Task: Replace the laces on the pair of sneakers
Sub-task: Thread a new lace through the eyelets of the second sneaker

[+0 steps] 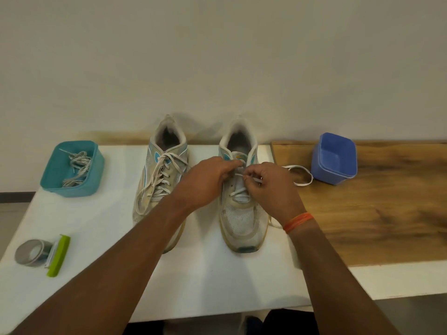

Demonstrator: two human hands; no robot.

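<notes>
Right sneaker (242,213): half-laced; both hands, left (205,184) and right (271,189), pinch white lace (300,176) at eyelets, apparently for threading.

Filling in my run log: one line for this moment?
step: lacing right sneaker | left hand, right hand: pinching white lace | left sneaker: laced

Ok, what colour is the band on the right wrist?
Orange, a thin stringy band just below the right hand; head view shows it.
</notes>
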